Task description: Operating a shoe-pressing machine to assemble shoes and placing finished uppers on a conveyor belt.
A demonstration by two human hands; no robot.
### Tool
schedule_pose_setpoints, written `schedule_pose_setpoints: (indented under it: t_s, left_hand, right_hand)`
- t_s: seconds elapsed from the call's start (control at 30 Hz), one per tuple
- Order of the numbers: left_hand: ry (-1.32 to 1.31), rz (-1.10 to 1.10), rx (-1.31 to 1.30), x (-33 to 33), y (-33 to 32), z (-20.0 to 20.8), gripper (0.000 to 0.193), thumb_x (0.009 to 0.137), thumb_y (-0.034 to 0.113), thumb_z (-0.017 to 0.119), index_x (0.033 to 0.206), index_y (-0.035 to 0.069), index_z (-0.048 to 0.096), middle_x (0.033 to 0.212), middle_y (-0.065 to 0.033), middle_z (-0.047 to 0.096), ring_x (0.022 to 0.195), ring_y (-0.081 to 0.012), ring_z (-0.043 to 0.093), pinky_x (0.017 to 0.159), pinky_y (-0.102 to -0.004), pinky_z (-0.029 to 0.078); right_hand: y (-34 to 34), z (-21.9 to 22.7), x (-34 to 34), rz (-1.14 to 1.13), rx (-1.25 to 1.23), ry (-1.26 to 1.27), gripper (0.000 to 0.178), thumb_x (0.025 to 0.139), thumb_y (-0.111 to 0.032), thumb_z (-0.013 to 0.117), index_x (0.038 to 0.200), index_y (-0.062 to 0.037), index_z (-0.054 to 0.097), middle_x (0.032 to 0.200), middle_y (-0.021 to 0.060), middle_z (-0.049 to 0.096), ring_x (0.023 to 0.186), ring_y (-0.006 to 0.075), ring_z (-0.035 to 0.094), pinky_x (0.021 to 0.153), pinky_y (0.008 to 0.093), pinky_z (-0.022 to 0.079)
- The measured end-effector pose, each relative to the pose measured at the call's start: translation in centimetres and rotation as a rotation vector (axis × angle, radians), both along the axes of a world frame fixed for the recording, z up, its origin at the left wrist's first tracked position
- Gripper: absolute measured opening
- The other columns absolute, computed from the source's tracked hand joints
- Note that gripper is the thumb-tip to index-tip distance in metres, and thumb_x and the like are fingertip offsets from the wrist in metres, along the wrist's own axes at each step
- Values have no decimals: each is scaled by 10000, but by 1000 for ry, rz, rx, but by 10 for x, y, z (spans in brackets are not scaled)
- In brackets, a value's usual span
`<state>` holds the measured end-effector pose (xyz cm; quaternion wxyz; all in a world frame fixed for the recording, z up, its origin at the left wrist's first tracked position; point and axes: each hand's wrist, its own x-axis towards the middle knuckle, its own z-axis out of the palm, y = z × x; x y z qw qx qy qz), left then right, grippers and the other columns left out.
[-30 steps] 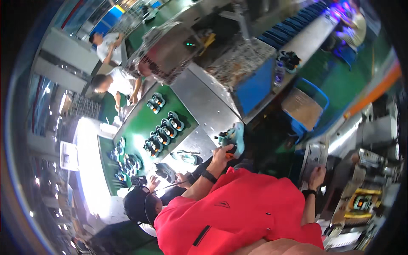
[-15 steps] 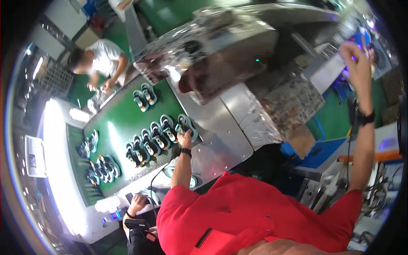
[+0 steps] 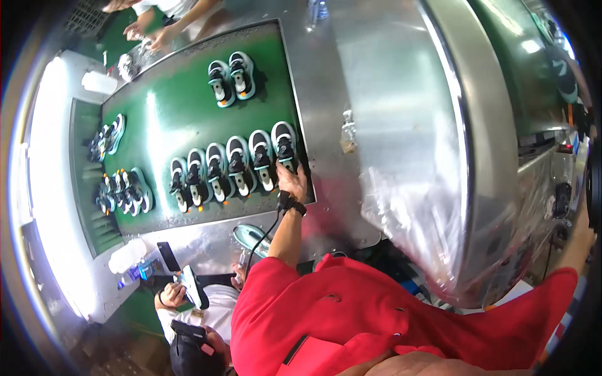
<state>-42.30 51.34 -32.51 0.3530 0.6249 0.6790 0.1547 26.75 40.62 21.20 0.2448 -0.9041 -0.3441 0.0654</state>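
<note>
On the green conveyor belt, my left hand [image 3: 293, 183] is closed round the heel of a black-and-white sneaker [image 3: 285, 143] with a pale teal sole. It is the rightmost of a row of several matching sneakers [image 3: 237, 164], toes pointing away from me. A black band with a cable sits on my left wrist. My right hand [image 3: 586, 94] shows only in part at the far right rim, beyond a dark wrist device. A dark and pale-teal thing, shoe-like [image 3: 566, 80], is beside it; its fingers are too hidden to read.
A sneaker pair [image 3: 231, 80] stands farther up the belt, with more shoes [image 3: 128, 190] at left. One co-worker [image 3: 188, 307] holds a shoe at lower left; another's hands [image 3: 153, 37] work at the far side. A plastic-wrapped metal machine [image 3: 433, 156] stands at right. A teal sole [image 3: 251, 237] lies nearby.
The view has swung toward the belt and the metal machine. My left hand stays at the row's rightmost sneaker. My right hand, raised with bent fingers before, is now at the far right rim.
</note>
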Motion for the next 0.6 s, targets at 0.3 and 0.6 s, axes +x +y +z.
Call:
schedule_pose_setpoints:
  t_s: [0.3,0.6]
  left_hand:
    - [-175,-254,228,-33,-7,-66,739,864,239,635,1412,-109,281,1347,-331,438,1244,-450,442,1067,-472,341]
    - [-1071,-808,-570,29,-162,190,456,900,124,676,1287,-64,524,1217,-162,624,1118,-230,595,1004,-364,432]
  right_hand:
    - [-19,6,-176,86,366,-155,507,797,-296,713,1157,36,580,989,127,648,843,198,627,667,303,553]
    - [-159,40,-404,361,631,-877,720,748,-287,721,1358,-7,460,1179,156,602,1018,254,613,852,372,526]
